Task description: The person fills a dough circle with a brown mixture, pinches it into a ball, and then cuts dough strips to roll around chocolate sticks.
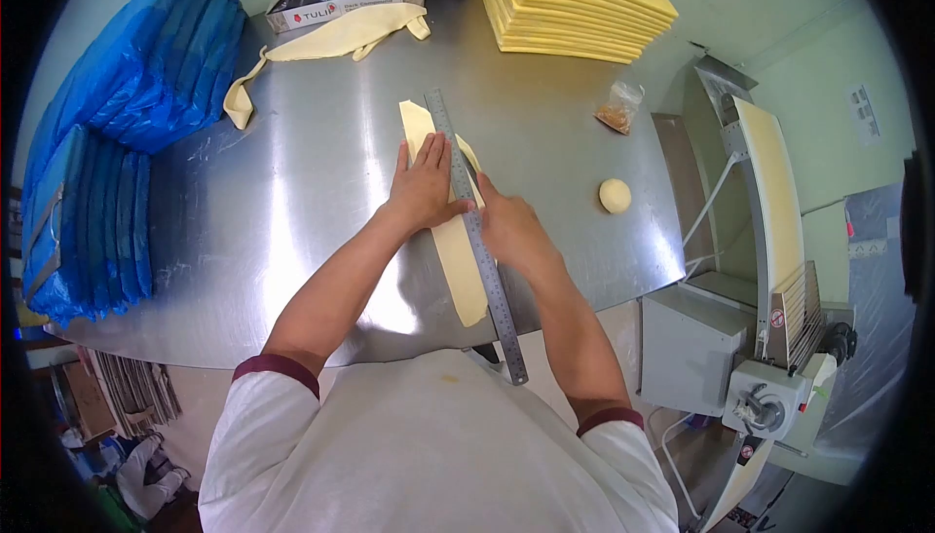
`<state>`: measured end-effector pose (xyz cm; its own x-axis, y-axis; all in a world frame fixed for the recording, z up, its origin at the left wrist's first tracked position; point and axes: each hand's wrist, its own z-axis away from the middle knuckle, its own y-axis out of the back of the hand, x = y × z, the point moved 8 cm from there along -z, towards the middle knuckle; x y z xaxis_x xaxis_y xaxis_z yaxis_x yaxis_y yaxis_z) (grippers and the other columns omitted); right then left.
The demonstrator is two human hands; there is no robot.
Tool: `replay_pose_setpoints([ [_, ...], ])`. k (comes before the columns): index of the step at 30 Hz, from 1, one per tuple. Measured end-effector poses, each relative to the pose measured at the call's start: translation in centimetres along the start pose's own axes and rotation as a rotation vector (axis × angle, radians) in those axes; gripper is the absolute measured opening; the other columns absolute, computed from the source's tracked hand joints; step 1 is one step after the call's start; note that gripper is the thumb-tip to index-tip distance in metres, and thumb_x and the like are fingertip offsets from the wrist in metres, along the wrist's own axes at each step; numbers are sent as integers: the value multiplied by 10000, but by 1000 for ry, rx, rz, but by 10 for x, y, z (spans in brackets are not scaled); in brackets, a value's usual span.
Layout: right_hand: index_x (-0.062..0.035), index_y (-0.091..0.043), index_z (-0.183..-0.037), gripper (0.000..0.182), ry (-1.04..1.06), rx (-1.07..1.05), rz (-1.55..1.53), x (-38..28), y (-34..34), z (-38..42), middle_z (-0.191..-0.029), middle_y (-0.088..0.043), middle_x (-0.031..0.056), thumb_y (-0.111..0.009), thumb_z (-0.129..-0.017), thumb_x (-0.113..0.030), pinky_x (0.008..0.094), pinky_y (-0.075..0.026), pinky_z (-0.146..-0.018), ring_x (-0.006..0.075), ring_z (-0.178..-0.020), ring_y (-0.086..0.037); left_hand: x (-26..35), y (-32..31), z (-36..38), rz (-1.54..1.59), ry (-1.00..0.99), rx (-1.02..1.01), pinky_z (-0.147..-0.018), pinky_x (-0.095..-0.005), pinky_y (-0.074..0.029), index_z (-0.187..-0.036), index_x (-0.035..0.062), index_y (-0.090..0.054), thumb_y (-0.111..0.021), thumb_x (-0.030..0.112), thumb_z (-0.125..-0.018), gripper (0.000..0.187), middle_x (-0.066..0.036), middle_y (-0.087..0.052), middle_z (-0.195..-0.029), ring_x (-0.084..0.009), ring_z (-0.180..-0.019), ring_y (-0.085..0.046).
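A long flat strip of pale dough (456, 265) lies on the metal table, with a steel ruler (492, 285) along its right edge. My left hand (424, 187) presses flat on the dough and the ruler, fingers stretched forward and thumb across the ruler. Just right of the ruler, my right hand (511, 226) is closed around a thin tool, mostly hidden, that looks like a knife (474, 180). A narrow dough offcut (467, 153) lies beside the ruler near the tool's tip.
Blue-wrapped stacks (136, 65) stand at the left. Further back are a dough scrap (346, 34), a cardboard box (346, 9) and a yellow stack (575, 7). A dough ball (615, 196) and a small bag (619, 109) lie right. A machine (765, 397) stands beyond the table (321, 153).
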<state>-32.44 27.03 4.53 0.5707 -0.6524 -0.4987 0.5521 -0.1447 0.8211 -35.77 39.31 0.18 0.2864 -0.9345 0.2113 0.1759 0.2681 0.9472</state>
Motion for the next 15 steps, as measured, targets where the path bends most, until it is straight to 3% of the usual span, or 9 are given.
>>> replay_pose_setpoints([
  [4,24,-382,-1478,567,-42,-29,-58,12,-6,67,-870,-662,303,-534,-938,-61,565,-491,-792,480,-806,-646,-1,-3,-1,24,-8,45,-1227,-571,-61,-1558,-61,-172,-637,683,-827,1142,-211,-161,-1649,-310,-1547,-117],
  [10,0,-324,-1512,617,-79,-77,-80,32,-26,182,-810,-653,274,-539,-937,-64,556,-497,-723,470,-775,-644,-2,-7,-3,-6,-8,50,-1224,-583,-60,-1550,-82,-171,-607,707,-834,1151,-213,-168,-1646,-311,-1547,-110],
  [12,6,-307,-1520,629,-109,-153,-48,36,-22,218,-799,-649,260,-540,-940,-68,544,-497,-698,463,-768,-643,1,0,0,-18,1,27,-1225,-582,-56,-1550,-68,-193,-632,666,-840,1112,-210,-171,-1646,-305,-1547,-113],
  [15,-28,-372,-1496,581,-296,-75,-228,58,10,248,-797,-649,237,-561,-949,-81,535,-498,-700,458,-758,-641,10,12,-3,42,-100,107,-1232,-563,-76,-1541,-4,-281,-691,538,-847,971,-194,-248,-1624,-294,-1536,-166],
])
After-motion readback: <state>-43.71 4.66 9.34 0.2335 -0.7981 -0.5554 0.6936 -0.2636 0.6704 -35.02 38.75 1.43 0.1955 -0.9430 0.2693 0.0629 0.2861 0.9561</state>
